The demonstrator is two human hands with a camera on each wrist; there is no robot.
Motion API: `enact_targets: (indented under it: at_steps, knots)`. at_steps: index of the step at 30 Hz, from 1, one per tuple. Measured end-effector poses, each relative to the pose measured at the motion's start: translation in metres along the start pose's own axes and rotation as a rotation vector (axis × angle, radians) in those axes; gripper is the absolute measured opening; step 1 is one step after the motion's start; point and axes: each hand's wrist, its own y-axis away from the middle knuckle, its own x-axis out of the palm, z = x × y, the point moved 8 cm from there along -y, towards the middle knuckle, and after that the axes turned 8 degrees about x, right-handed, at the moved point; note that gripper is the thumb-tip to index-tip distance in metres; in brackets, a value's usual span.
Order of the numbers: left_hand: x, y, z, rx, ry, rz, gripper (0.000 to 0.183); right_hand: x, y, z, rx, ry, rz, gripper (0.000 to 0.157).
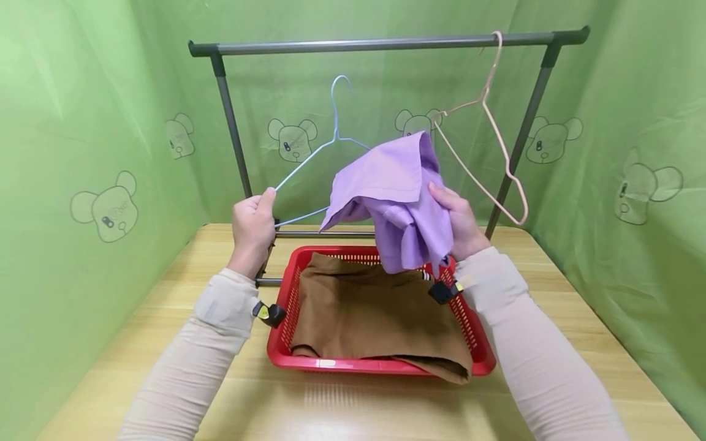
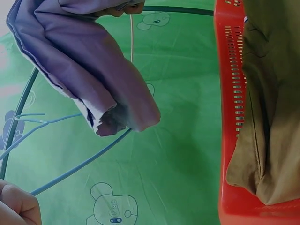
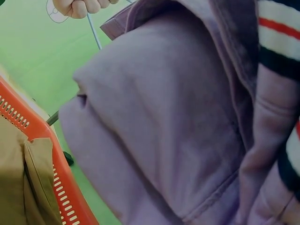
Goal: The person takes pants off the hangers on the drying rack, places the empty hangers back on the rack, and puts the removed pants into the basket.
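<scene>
My left hand (image 1: 254, 229) grips one end of a light blue clothes hanger (image 1: 304, 163), its hook pointing up and free of the rail. A lavender garment (image 1: 386, 171) hangs bunched over the hanger's other end, which it hides. My right hand (image 1: 462, 223) holds the garment at its right side, with most of the fingers hidden by cloth. Close up in the right wrist view, the garment (image 3: 154, 108) shows trim with white, red and dark stripes. In the left wrist view its lower part (image 2: 126, 93) droops in loose folds. I cannot tell the garment's exact kind.
A grey metal rail (image 1: 353, 45) crosses behind my hands, and a pink hanger (image 1: 504, 144) hangs at its right. Below, a red plastic basket (image 1: 380, 366) with folded brown clothing (image 1: 375, 312) stands on the wooden table (image 1: 231, 380). Green cloth walls (image 1: 72, 122) enclose the space.
</scene>
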Motion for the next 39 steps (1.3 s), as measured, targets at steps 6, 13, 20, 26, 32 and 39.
enact_targets:
  at_steps: [6,13,20,26,32,39]
  knots:
    - [-0.0008,-0.0009,-0.0016,0.014,-0.014,-0.013,0.052,-0.0037,-0.0009,-0.0013,0.004,0.027,-0.017,0.022]
    - [-0.0007,-0.0009,-0.0016,0.002,-0.019,-0.006,0.051,-0.0047,-0.0012,-0.0033,0.018,0.056,0.005,0.024]
    - [-0.0021,-0.0016,-0.0037,0.008,-0.019,-0.007,0.051,-0.0062,0.0020,-0.0025,0.003,0.095,-0.025,0.022]
    - [-0.0043,-0.0023,-0.0056,0.005,-0.028,-0.011,0.050,-0.0034,0.0021,-0.0041,0.014,0.065,0.021,0.024]
    - [-0.0058,-0.0030,-0.0058,0.002,-0.030,-0.024,0.050,-0.0022,0.0032,-0.0034,0.019,0.043,0.052,0.024]
    - [-0.0072,-0.0039,-0.0041,-0.012,-0.010,-0.023,0.050,0.0002,0.0050,-0.0025,0.010,0.043,0.069,0.025]
